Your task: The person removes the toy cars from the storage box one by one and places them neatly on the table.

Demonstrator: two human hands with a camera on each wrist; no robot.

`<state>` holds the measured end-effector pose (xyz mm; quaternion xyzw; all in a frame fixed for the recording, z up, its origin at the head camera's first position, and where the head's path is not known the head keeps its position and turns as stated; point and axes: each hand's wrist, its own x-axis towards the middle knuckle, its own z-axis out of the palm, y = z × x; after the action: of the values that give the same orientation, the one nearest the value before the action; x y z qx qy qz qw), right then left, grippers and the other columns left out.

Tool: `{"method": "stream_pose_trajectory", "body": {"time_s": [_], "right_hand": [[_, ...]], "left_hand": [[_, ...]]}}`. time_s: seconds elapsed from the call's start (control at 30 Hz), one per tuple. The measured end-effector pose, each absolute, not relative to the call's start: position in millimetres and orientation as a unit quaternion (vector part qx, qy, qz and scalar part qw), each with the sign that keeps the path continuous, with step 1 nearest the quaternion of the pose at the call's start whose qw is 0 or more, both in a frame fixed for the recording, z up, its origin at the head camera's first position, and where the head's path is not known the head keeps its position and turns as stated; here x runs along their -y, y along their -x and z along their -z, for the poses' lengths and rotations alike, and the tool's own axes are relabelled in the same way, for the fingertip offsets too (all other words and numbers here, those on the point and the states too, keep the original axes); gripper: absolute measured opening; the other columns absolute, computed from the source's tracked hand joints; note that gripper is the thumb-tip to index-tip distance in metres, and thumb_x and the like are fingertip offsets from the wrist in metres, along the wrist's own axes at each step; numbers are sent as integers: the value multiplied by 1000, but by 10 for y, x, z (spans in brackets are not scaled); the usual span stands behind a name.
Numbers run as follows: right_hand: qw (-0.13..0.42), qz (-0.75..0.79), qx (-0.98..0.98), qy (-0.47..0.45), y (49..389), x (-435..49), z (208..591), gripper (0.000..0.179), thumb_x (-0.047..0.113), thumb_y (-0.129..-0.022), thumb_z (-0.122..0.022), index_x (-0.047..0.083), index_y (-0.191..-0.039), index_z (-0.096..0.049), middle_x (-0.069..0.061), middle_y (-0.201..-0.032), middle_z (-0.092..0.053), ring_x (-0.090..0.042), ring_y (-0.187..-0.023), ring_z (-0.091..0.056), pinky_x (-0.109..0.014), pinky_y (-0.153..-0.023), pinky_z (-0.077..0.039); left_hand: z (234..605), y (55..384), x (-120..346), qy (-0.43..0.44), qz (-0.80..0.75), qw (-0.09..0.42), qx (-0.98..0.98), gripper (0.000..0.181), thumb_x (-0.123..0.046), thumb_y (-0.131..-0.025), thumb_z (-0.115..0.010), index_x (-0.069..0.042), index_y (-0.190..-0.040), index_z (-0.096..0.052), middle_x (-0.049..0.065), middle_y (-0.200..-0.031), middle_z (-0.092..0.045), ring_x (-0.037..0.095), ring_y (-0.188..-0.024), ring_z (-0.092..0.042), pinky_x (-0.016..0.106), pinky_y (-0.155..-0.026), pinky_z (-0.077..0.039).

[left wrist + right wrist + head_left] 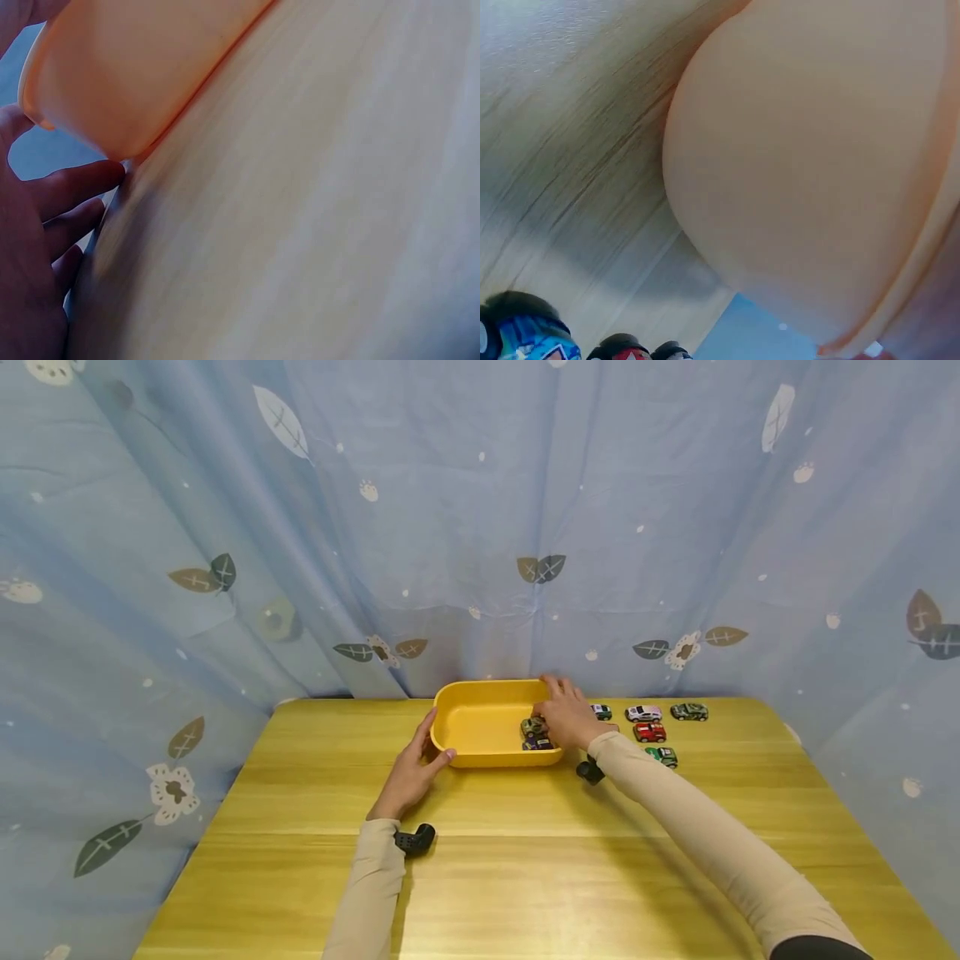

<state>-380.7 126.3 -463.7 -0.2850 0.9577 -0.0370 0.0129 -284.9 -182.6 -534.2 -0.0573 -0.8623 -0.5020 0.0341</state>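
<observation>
A yellow plastic tub (pixel 480 727) stands at the table's back edge. At its left end, my left hand (pixel 408 777) grips the rim, thumb at the front corner; the left wrist view shows fingers spread beside the tub's outer wall. My right hand (pixel 572 717) holds the right end, thumb reaching inside and fingers over the back corner. Inside, by that thumb, sit a camouflage toy car (pixel 533 727) and a dark blue toy car (pixel 537 744). In the right wrist view the tub wall (pixel 802 165) hides most of the right hand.
Right of the tub stand several toy cars: red (pixel 649 732), pale pink-and-white (pixel 643 714), green (pixel 666 757) and camouflage (pixel 689 712). A blue toy car (pixel 536 337) shows low in the right wrist view. A patterned blue curtain (pixel 465 527) hangs behind the wooden table (pixel 517 877).
</observation>
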Motion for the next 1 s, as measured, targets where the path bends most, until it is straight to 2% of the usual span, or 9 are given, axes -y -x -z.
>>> {"method": "stream_pose_trajectory", "body": {"time_s": [0.13, 0.23, 0.37, 0.47, 0.8, 0.97, 1.0], "right_hand": [[-9, 40, -955, 295, 3805, -1287, 4626, 29, 7, -100, -69, 17, -126, -77, -21, -169, -32, -47, -152, -30, -64, -115, -38], [-43, 49, -949, 307, 3826, -1299, 4607, 29, 6, -100, -68, 15, -127, -76, -19, -165, -42, -44, -149, -36, -61, -109, -41], [-89, 72, -944, 311, 3863, -1328, 4530, 28, 6, -101, -69, 12, -128, -74, -14, -144, -64, -39, -132, -51, -53, -96, -44], [-110, 85, -940, 313, 3885, -1369, 4433, 30, 5, -100, -70, 11, -130, -73, -12, -131, -72, -35, -120, -55, -50, -93, -44], [-118, 72, -931, 337, 3899, -1768, 4232, 30, 2, -100, -70, 10, -129, -74, -12, -125, -74, -35, -110, -58, -56, -106, -51], [-104, 59, -939, 323, 3877, -2075, 4188, 28, 2, -101, -69, 7, -128, -74, -13, -122, -73, -36, -110, -59, -53, -102, -53], [-102, 57, -940, 319, 3871, -2141, 4179, 27, 1, -101, -69, 7, -127, -74, -14, -121, -74, -36, -109, -59, -54, -105, -52]], "left_hand": [[5344, 2837, 1817, 54, 505, 31, 861, 84, -45, -102, -70, -41, -170, -20, 12, -174, -33, 36, -155, -41, 56, -129, -31], [5346, 2827, 1812, 50, 506, 30, 861, 84, -46, -102, -70, -42, -170, -19, 11, -174, -33, 35, -156, -41, 56, -129, -30], [5342, 2819, 1804, 49, 507, 30, 860, 85, -45, -102, -70, -42, -170, -19, 10, -174, -31, 35, -156, -40, 56, -129, -29], [5329, 2822, 1799, 48, 508, 30, 859, 85, -44, -103, -70, -41, -170, -18, 8, -175, -29, 35, -157, -38, 56, -130, -29], [5294, 2819, 1775, 46, 505, 32, 861, 87, -43, -102, -71, -39, -171, -16, 12, -174, -31, 36, -157, -39, 57, -129, -28], [5299, 2818, 1780, 45, 510, 31, 858, 87, -41, -103, -71, -40, -171, -16, 13, -174, -32, 36, -157, -39, 57, -130, -28], [5300, 2820, 1781, 44, 511, 30, 858, 86, -41, -103, -70, -41, -171, -17, 12, -174, -32, 35, -157, -38, 56, -130, -27]]}}
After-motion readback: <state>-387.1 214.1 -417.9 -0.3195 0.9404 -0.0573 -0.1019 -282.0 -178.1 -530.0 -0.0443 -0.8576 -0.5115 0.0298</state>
